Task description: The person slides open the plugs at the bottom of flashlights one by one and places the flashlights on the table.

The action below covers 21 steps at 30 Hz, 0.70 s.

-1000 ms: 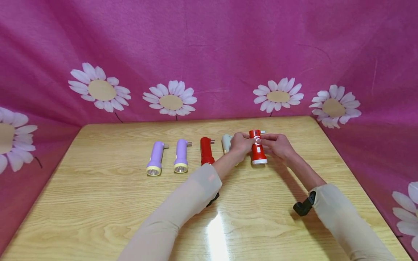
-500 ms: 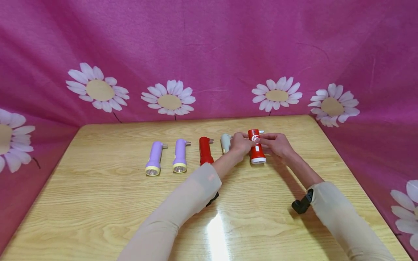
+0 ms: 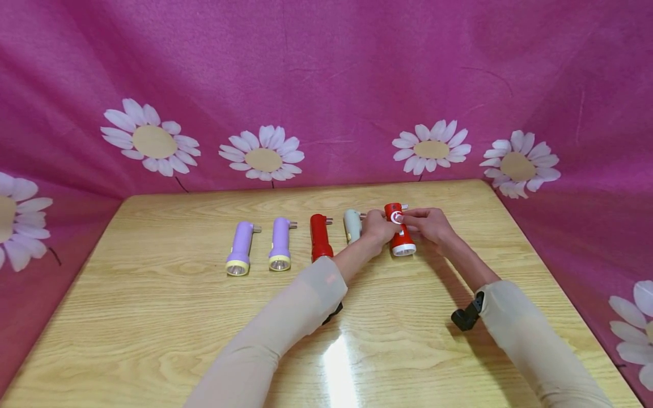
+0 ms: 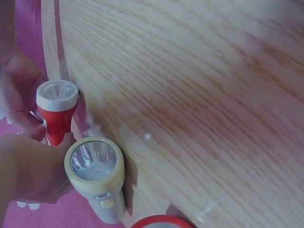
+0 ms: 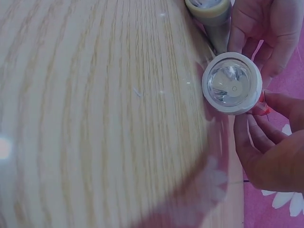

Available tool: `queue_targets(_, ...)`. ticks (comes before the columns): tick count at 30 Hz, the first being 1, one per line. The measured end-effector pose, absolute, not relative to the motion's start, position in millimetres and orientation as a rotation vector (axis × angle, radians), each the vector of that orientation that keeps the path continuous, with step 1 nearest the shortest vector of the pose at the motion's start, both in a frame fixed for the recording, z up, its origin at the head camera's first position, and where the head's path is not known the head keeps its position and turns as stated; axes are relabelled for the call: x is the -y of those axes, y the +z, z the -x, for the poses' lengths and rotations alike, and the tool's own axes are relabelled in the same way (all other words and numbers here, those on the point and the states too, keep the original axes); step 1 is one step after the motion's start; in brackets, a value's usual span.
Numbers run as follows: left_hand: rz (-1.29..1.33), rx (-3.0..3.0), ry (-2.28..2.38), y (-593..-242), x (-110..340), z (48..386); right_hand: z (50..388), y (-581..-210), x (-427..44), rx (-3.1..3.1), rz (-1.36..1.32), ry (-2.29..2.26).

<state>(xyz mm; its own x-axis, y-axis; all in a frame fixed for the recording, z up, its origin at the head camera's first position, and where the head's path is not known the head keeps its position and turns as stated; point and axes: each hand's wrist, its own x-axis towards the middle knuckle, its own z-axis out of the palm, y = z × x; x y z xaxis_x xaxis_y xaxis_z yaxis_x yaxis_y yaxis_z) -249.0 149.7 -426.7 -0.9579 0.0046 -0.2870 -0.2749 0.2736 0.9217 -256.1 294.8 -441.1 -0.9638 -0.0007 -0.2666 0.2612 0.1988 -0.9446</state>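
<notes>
Both hands hold a red flashlight (image 3: 402, 242) with a white rim and a white round emblem, at the right end of a row of flashlights. My left hand (image 3: 380, 228) grips it from the left, and my right hand (image 3: 429, 225) pinches it from the right, the thumb near the emblem. Its plug prongs stick out at the upper right. In the right wrist view its lens (image 5: 232, 85) faces the camera. Close beside my left hand lies a grey flashlight (image 4: 108, 206) with a cream rim, partly hidden by that hand in the head view.
Left of the grey one lie a dark red flashlight (image 3: 319, 233), partly behind my left sleeve, and two purple flashlights (image 3: 242, 245) with yellow rims. All rest on a wooden table (image 3: 153, 317). A pink flowered cloth (image 3: 336, 85) surrounds its back and sides.
The red flashlight has tilted slightly, its plug end shifting left, and more of its lens shows. The right thumb now lies further over its front. The other flashlights have stayed put.
</notes>
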Motion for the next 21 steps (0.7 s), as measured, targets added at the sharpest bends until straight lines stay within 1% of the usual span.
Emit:
queue_targets(7,0.222,-2.380,1.652,-428.4,-150.9,248.5,259.5,-445.2,-297.0,-2.305,-0.258,-1.782)
queue_targets(21,0.228,-2.434,1.597,-430.5,-152.2,248.5,263.5,-451.9,-297.1,-2.178,-0.267,-1.892)
